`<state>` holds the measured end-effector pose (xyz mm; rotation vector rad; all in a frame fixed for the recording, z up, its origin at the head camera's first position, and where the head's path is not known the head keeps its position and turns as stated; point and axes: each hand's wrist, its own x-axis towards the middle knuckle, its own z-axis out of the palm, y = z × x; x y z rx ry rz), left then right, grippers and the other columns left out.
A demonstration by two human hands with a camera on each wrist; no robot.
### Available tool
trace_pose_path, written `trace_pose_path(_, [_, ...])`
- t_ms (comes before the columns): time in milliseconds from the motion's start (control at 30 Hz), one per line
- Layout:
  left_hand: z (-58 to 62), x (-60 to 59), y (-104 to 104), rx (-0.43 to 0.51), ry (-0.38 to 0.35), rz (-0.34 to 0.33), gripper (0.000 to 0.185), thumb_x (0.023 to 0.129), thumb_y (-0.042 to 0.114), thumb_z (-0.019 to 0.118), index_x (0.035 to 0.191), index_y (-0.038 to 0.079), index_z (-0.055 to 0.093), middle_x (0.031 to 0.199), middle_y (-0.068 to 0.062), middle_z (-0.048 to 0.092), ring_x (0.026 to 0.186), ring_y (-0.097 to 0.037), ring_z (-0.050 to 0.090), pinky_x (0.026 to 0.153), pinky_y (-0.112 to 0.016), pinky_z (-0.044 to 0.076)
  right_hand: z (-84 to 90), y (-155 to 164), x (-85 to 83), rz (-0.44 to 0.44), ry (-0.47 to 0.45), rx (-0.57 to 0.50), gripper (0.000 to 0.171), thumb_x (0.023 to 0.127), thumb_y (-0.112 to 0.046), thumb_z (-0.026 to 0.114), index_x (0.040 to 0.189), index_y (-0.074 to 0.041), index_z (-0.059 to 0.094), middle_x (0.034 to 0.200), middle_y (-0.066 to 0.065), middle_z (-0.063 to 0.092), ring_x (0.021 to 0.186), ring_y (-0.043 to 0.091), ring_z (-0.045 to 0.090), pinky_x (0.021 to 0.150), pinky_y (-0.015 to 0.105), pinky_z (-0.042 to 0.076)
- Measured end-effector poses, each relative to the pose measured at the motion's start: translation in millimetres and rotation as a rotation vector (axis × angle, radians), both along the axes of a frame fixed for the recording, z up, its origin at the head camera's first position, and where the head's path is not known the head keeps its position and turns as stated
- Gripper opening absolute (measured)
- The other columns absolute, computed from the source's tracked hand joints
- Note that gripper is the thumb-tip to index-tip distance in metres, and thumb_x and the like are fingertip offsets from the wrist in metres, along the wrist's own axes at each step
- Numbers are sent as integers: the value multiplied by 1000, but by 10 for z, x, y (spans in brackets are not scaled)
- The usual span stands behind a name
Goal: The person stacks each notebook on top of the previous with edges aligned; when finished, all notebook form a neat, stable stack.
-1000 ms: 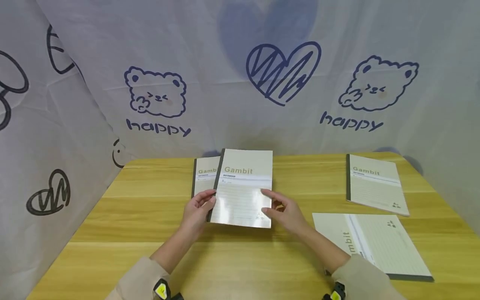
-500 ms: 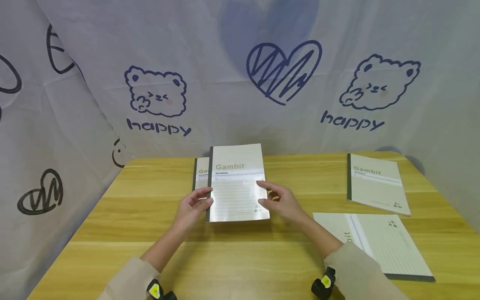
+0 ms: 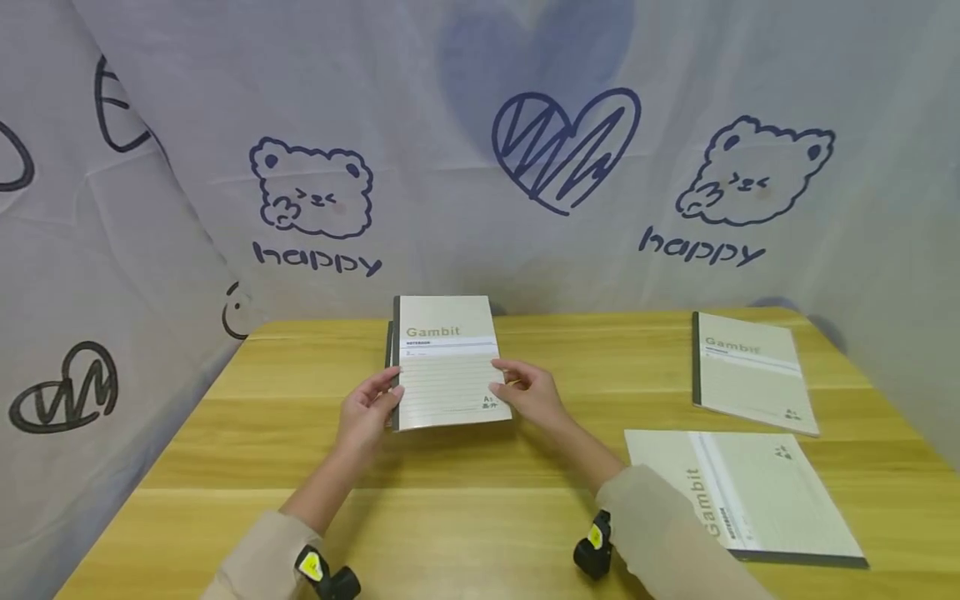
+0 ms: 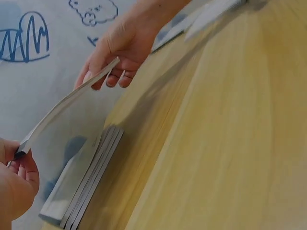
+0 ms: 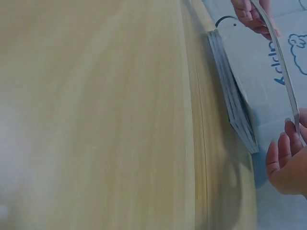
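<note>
A pale "Gambit" notebook [image 3: 448,371] with a dark spine is held up between both hands, face toward the head camera. My left hand [image 3: 366,410] pinches its spine edge, thumb in front. On the opposite edge, my right hand [image 3: 534,397] pinches the lower part between thumb and fingers. Seen edge-on in the left wrist view, the notebook bows slightly. Below it a stack of several notebooks [image 4: 88,177] lies on the table, with a gap between. From the head, the held notebook hides nearly all of that stack; only a dark spine strip shows at left.
Toward the right back of the wooden table [image 3: 450,517] lies another notebook [image 3: 750,375]. Nearer, a notebook turned sideways [image 3: 757,492] lies partly behind the right sleeve [image 3: 667,533]. A printed cloth [image 3: 450,208] hangs along the back and sides.
Both hands have carried the notebook leftward, from partly beside the stack to over it, and lately a little lower. The notebook has straightened. The two notebooks at right have stayed put.
</note>
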<state>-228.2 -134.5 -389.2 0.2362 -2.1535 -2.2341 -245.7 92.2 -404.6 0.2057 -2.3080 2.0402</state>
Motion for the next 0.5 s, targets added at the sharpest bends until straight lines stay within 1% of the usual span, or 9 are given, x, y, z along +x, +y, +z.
trace_pose_path(100, [-25,-59,-66,-17,-12,4,37,92,2,51,129,1,49,98,6,51,79,1,55,69,-14,49,-40,-106,-74,-37,-11,-22,32,81,2,65,112,6,62,82,1,54,70,8,45,63,15,40])
trace_pose_path(167, [-42,-105,-98,-2,-17,4,38,92,1,51,129,0,49,98,6,51,79,1,55,70,-14,49,-64,-153,-110,-62,-24,-17,31,80,1,66,111,5,64,82,2,55,72,8,46,65,16,41])
trace_pose_path(200, [-50,-125,-113,5,-21,4,38,92,1,51,130,-1,48,97,6,51,79,1,55,70,-13,49,-69,-172,-121,-70,-30,-12,30,81,0,66,110,4,64,84,5,58,72,8,47,65,16,41])
trace_pose_path(267, [-66,-169,-144,24,-27,9,39,92,1,52,130,-2,47,95,9,52,80,2,54,71,-12,48,-72,-196,-139,-70,-46,-4,29,81,-3,67,110,2,65,92,10,62,73,8,48,64,18,41])
trace_pose_path(333, [-75,-207,-172,37,-30,20,39,92,1,52,130,-3,47,93,11,53,80,2,54,71,-11,47,-66,-209,-151,-50,-61,-3,30,82,-5,67,112,-1,65,103,14,63,72,8,49,59,19,41])
trace_pose_path(433, [-82,-259,-217,19,-38,29,40,92,1,52,131,-3,46,92,11,52,80,3,53,72,-10,46,-66,-216,-167,9,-96,-24,34,83,-6,66,116,-3,62,116,16,60,68,8,48,53,21,40])
trace_pose_path(500, [-73,-296,-237,2,-43,28,39,92,2,52,131,-1,47,96,10,52,82,3,52,73,-9,46,-77,-219,-181,41,-105,-38,37,83,-5,66,120,-2,60,123,18,57,67,8,48,53,21,41])
